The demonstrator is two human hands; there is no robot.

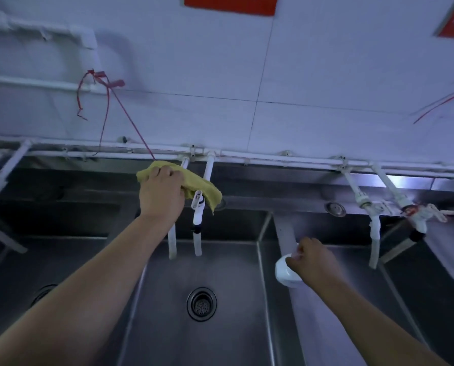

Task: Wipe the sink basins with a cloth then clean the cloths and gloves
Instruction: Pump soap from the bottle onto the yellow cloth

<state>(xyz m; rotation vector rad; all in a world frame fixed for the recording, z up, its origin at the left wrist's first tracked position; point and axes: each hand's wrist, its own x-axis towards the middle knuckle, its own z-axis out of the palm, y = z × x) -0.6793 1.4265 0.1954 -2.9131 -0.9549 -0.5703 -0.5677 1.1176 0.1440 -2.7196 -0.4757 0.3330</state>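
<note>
**Cloth going over tap pipes, white item held at the divider**

Left hand (162, 190) is gripping the yellow cloth (206, 190) with curled fingers and laying it across the two white tap pipes (209, 167) above the middle basin (167, 299), probably hanging it to drain or wiping the pipes. Right hand (309, 261) is pinching a white object (285, 273), maybe a glove or cup, can't tell, over the divider (286, 231) beside the right basin (352, 260), likely keeping it clear of the work.
</note>
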